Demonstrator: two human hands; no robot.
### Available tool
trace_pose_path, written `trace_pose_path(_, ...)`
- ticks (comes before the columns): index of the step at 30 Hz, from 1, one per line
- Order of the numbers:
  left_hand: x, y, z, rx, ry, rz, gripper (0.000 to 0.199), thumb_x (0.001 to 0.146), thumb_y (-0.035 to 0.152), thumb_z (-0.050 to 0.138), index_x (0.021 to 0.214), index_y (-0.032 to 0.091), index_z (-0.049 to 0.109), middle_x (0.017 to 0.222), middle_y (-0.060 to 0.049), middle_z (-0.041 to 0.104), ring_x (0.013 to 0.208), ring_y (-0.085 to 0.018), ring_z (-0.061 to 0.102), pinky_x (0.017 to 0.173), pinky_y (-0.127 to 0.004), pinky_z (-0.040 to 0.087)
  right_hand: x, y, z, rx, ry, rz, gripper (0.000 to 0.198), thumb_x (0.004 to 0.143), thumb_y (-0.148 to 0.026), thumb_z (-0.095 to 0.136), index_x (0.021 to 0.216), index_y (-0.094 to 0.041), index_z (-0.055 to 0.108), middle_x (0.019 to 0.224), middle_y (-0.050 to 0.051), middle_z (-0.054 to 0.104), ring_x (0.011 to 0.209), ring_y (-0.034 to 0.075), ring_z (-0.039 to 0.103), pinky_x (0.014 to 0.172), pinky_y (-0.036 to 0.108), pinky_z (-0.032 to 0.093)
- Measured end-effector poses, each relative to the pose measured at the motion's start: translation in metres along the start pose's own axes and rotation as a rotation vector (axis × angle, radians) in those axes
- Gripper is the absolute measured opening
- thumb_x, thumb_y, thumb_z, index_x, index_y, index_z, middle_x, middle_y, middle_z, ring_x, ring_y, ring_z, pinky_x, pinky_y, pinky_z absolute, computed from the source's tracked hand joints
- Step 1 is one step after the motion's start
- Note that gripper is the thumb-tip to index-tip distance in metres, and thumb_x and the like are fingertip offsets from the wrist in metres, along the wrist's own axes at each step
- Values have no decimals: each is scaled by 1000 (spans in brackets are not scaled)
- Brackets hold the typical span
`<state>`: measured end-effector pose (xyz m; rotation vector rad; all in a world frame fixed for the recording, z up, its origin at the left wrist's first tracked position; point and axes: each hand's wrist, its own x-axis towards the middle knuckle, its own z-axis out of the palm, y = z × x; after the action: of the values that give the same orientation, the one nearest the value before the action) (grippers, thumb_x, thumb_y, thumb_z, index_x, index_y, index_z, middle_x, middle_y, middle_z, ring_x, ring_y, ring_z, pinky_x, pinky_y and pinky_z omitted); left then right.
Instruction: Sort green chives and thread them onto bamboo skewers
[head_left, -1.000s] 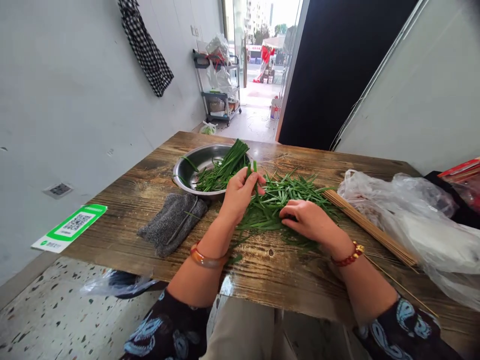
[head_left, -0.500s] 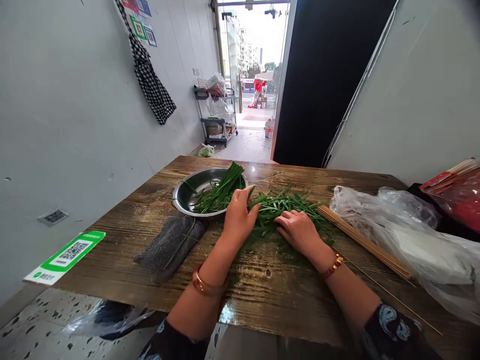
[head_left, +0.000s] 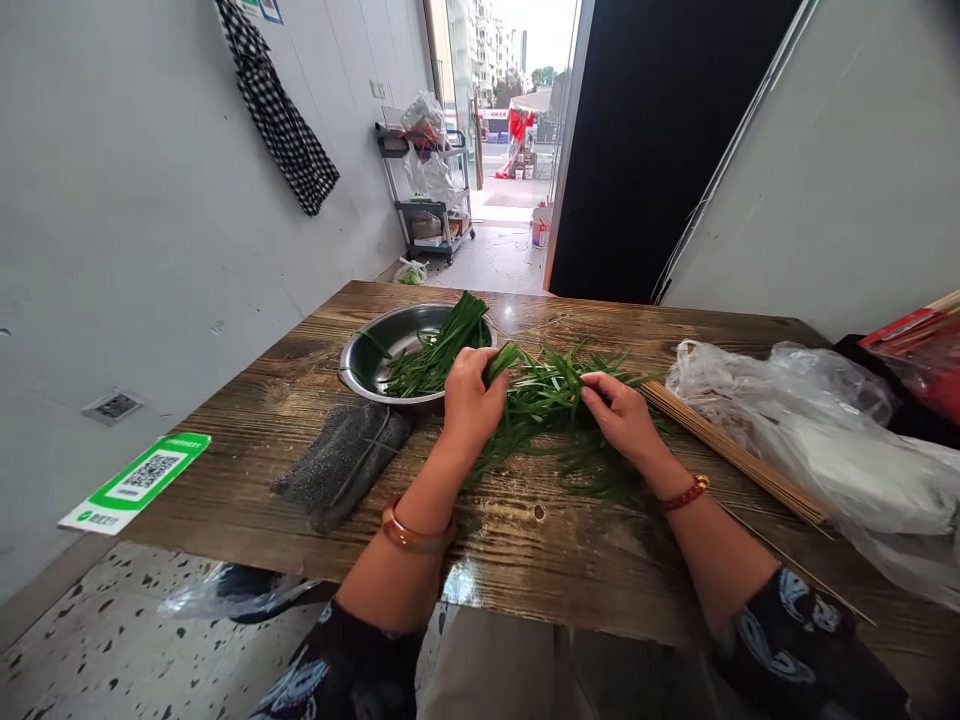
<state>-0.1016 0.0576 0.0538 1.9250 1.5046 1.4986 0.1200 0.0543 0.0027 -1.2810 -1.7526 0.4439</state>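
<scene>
Fingers (head_left: 475, 357) of L hand (head_left: 472, 400) round leaves (head_left: 508, 356), tips part-hidden; R hand (head_left: 624, 418) hold unclear.

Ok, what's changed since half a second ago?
The right hand has moved forward and slightly right over the green leaves; whether it grips any is unclear. The left hand, spread then, has closed on some leaves. The metal bowl, grey cloth and stick bundle stayed put.

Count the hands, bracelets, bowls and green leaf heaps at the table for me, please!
Hands: 2, left hand and right hand
Bracelets: 2, orange-brown bangle and red bracelet
Bowls: 1, metal bowl
Leaf heaps: 2, one heap inside the bowl, another heap outside it
Total: 7
</scene>
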Motion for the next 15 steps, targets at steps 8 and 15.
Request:
trace_pose_path(8,-7,2,8,-345,-291,-178,30,82,40,60,79,12,69,67,1,57,66,-12,47,62,-22,35,-4,-11,3,23,-11,-44,24,91,-35,49,101,-20,65,93,6,73,86,22,66,79,35,49)
trace_pose_path(15,-16,9,21,-641,-356,-389,33,73,41,71,86,10,70,59,2,53,52,-6,39,47,-18,27,-12,-24,13,-229,-109,-273,23,92,-30,52,109,-21,65,107,8,72,97,24,64,89,39,43)
